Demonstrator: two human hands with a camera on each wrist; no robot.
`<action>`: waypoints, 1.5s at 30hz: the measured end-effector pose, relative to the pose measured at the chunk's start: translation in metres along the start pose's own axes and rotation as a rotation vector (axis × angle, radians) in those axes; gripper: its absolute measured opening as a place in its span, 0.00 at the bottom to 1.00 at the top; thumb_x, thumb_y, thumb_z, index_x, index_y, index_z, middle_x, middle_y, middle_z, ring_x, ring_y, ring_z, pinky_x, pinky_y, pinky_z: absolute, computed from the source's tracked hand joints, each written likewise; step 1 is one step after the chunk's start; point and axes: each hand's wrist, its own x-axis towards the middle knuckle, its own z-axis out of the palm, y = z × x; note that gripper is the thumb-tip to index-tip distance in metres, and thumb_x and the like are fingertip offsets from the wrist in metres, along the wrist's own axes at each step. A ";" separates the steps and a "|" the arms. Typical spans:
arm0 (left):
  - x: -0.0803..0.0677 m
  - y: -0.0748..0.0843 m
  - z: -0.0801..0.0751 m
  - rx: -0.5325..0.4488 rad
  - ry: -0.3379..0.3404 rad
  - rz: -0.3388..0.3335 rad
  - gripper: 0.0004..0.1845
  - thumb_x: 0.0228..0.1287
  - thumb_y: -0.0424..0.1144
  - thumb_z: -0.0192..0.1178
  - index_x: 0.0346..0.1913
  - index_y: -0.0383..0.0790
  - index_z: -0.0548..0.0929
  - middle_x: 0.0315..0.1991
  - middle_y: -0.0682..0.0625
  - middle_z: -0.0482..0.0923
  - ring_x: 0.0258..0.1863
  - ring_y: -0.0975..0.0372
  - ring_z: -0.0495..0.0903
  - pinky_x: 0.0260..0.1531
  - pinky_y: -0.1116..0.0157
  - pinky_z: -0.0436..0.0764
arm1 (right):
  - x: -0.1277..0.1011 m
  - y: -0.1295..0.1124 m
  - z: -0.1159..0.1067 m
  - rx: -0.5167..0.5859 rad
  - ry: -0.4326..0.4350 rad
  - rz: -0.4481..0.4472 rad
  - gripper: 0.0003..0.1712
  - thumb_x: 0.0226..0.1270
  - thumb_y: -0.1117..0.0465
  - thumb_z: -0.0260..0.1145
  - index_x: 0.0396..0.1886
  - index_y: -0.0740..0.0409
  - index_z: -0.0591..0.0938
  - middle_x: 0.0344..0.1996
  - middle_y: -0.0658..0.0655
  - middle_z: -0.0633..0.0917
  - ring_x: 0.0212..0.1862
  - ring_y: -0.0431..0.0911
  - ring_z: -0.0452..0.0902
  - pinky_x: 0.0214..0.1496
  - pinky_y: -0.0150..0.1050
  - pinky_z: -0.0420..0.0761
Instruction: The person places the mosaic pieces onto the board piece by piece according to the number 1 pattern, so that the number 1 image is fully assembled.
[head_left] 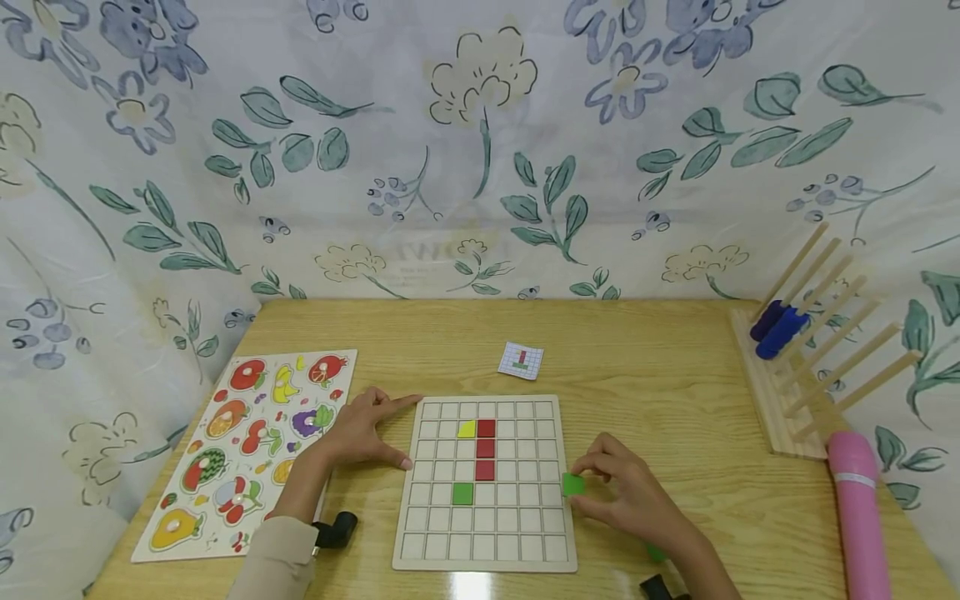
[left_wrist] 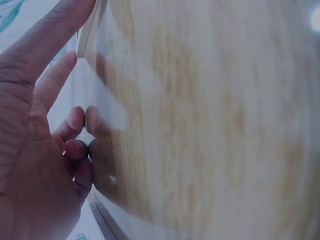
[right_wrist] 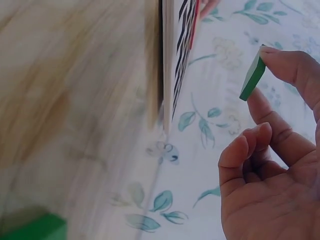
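Your right hand (head_left: 626, 492) pinches a green tile (head_left: 573, 484) between thumb and forefinger, just beside the right edge of the grid board (head_left: 485, 552). Your left hand (head_left: 367, 433) grasps nothing; it rests with straight fingers on the table (head_left: 660, 383), touching the left edge of the board. On the board are one yellow tile (head_left: 467, 429), three red tiles (head_left: 485, 449) in a column and one green square (head_left: 462, 493). A small pattern card (head_left: 521, 360) lies just behind the board.
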 end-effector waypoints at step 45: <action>0.001 -0.003 0.000 -0.004 0.008 0.010 0.54 0.32 0.65 0.79 0.71 0.63 0.71 0.39 0.51 0.59 0.37 0.58 0.58 0.36 0.60 0.59 | 0.049 -0.016 0.040 0.051 -0.206 0.094 0.12 0.51 0.66 0.78 0.36 0.53 0.86 0.33 0.55 0.73 0.36 0.49 0.70 0.37 0.38 0.73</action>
